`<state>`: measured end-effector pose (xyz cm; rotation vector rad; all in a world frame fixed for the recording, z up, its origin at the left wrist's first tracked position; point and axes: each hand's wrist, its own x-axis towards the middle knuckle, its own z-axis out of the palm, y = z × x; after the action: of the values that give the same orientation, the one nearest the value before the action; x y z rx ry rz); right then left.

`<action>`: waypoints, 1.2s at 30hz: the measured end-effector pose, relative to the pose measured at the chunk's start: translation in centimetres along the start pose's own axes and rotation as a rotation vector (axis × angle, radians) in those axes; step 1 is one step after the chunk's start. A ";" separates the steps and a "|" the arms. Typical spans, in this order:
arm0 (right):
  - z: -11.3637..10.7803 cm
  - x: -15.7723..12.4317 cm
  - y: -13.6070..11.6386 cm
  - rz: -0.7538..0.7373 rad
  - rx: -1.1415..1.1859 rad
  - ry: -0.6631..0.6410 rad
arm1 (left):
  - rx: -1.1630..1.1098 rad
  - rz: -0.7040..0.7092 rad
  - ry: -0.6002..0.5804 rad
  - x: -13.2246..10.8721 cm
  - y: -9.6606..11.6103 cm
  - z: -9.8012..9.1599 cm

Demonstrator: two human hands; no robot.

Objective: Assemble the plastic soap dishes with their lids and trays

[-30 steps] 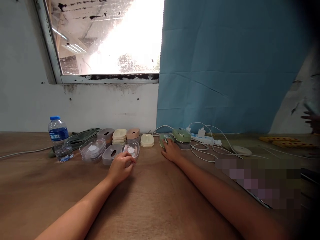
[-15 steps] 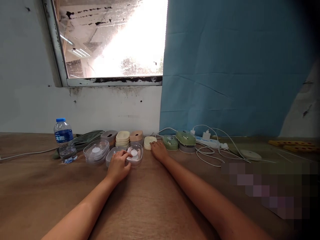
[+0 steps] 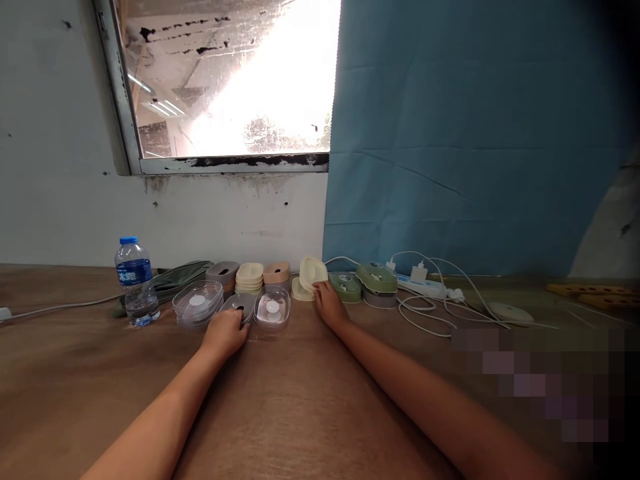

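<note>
My right hand (image 3: 331,305) pinches a cream lid (image 3: 313,272) by its lower right edge and holds it tilted up. Beneath it lies another cream lid (image 3: 301,291) on the table. My left hand (image 3: 223,333) is closed around the near left side of a grey box (image 3: 240,308) with a dark slot in its top; its fingertips are partly hidden. Just right of that box sits a clear plastic lid (image 3: 273,308) with a round white label. To the left is a stack of clear lids (image 3: 197,303).
Behind stand a brown-grey box (image 3: 223,272), stacked cream lids (image 3: 249,273) and a peach box (image 3: 277,272). Green boxes (image 3: 377,279) and a power strip (image 3: 425,287) with white cables are on the right. A water bottle (image 3: 135,283) and a dark green pouch (image 3: 183,280) are at left.
My right hand has lifted a cream lid off the one below and tilted it up. My left hand has moved from the clear lid leftward onto the grey box.
</note>
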<state>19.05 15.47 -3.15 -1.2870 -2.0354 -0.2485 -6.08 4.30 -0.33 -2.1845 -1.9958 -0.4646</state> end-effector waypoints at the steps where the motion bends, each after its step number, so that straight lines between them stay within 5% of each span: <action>1: -0.6 -0.5 0.1 -0.011 0.031 0.027 | 0.003 0.011 -0.001 0.0 0.0 -0.1; 6: -5.0 -4.9 0.5 -0.127 0.161 0.060 | 0.040 0.042 0.016 -0.1 0.4 -0.4; 12: -11.1 -11.2 1.6 -0.439 0.247 -0.142 | 0.162 0.084 0.134 -0.2 1.2 -1.5; 16: -12.6 -12.2 1.6 -0.607 0.239 -0.373 | 0.117 0.142 0.342 -0.4 1.8 -2.2; 20: -12.5 -11.8 1.4 -0.543 0.199 -0.284 | -0.198 0.268 0.511 -1.3 3.4 -2.0; 27: -12.7 -11.7 1.7 -0.387 0.174 0.077 | -0.742 0.416 0.305 -3.6 7.5 -1.7; 36: -12.9 -11.8 1.8 -0.403 0.252 0.144 | -0.809 0.758 -0.111 -3.7 7.4 -1.6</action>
<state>29.51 1.38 -1.74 -0.6814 -2.1076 -0.2507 0.78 -0.51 0.68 -3.2205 -0.8909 -1.1609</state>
